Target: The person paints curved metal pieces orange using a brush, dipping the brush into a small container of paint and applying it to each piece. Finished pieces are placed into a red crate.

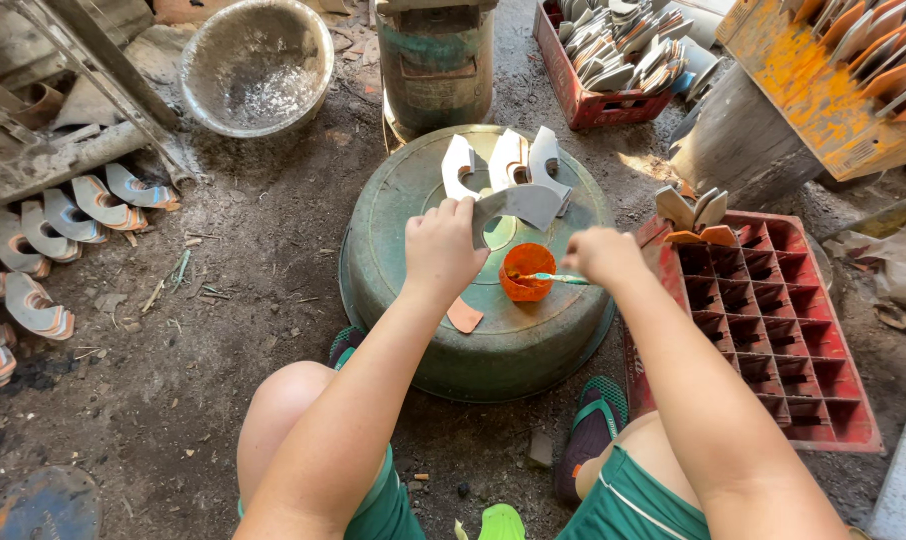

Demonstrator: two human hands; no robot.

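Crowding the upturned basin (533, 340): orange cup (526, 272), grey cutouts (503, 165).

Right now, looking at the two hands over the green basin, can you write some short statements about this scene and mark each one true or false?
1. The left hand holds a grey curved piece. True.
2. The right hand holds a brush whose tip is at the small orange cup. True.
3. The orange cup stands on the ground beside the basin. False: it stands on the upturned green basin.
4. The red crate on the person's right is full of pieces. False: most of its compartments are empty; only a few pieces stand at its far corner.
5. Three pale curved pieces stand on the basin beyond the hands. True.
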